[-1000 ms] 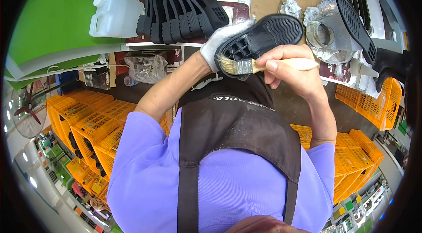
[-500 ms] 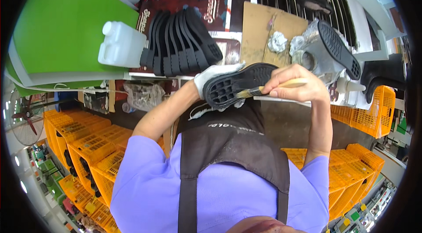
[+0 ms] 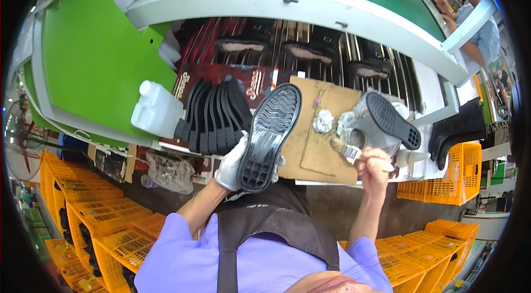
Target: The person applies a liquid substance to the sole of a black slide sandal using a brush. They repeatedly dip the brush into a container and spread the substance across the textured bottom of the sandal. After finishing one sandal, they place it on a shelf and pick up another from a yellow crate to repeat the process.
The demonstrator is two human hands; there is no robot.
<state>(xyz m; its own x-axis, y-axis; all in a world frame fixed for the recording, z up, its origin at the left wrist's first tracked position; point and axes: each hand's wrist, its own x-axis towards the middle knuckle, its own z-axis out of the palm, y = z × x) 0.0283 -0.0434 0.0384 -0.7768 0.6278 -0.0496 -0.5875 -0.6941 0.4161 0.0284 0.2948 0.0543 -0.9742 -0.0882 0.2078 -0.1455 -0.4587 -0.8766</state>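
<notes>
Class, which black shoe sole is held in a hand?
The sole with the shiny middle, in the gloved left hand; the row of soles beside the white jug and the sole at right are unheld.

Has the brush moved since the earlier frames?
Yes: right and forward against the cardboard, off the sole and toward the clear container. The brush is now near it.

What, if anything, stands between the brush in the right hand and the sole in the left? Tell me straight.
Nothing visible blocks the gap between brush and sole; cardboard lies below it. Only white-gloved fingertips of the left hand show at the sole's right edge.
</notes>
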